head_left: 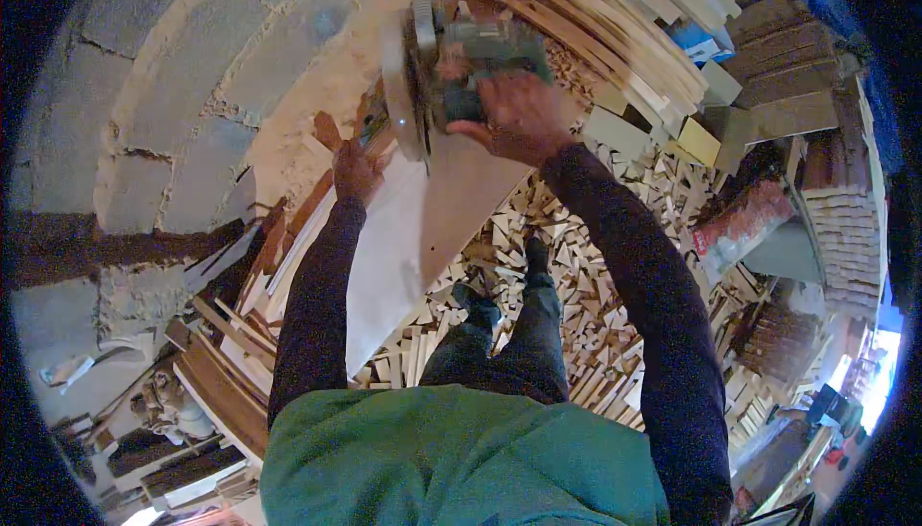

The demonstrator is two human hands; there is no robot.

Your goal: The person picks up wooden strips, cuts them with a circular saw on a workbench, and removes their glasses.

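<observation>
Rough grey block wall fills the left side, its joints thick with crumbly, sand-coloured mortar. Against it, a pale, smooth work table, flat-faced and straight-edged, pierced by a small dark hole.

Power saw at the table's far end: round, thin-edged blade and guard seen nearly edge-on, with a bulky greenish-grey motor body to the right, blurred.

Right hand clasped about the saw's dark handle, fingers curled, back of the hand upward. Left hand low to the left of the blade, fingers bent, beside a narrow reddish-brown wood piece; whether it grips that piece or only rests there, cannot tell. Both forearms in dark sleeves, green cloth over the torso.

Underfoot, a dense litter of offcuts: wedges, triangles and short blocks, pale and sharp-cornered, around the dark shoes. Long boards lie stacked beyond the saw, honey to cream, bowed by the lens. More planks at lower left, edges browner and rougher. One squarish yellow block sits near the long boards.
</observation>
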